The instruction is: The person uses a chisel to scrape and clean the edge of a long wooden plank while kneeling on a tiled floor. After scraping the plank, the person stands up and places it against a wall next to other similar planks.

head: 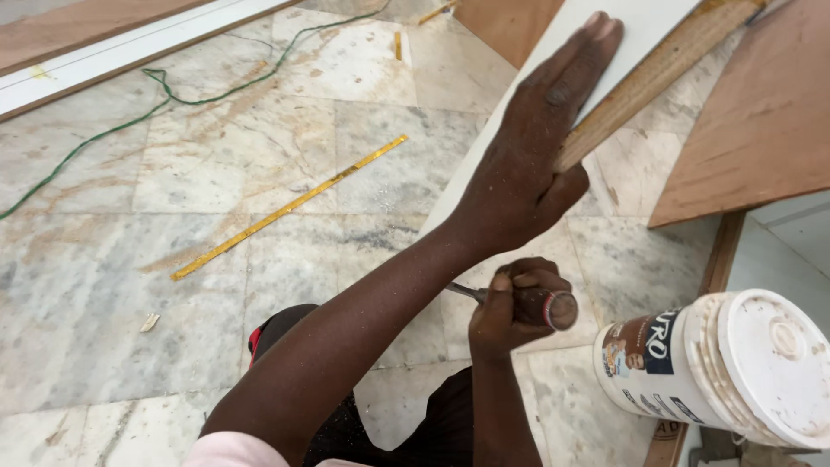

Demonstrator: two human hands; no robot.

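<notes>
My left hand (536, 147) lies flat on a white laminated board (644, 22), fingers stretched along it and thumb hooked against the board's raw wooden edge (666, 60). The board slopes up from the floor toward the top right. Below my left forearm, my right hand (510, 307) is closed around the dark reddish handle of a chisel-like tool (553, 307). The tool's metal shaft points left and passes out of sight behind my left forearm, so its tip is hidden.
A white lidded plastic bucket (726, 363) lies on its side at the lower right. A plywood sheet (761, 121) sits at the right. On the marble floor lie a yellow measuring strip (285, 207) and a green cable (173, 95). A long white board (130, 47) runs along the top left.
</notes>
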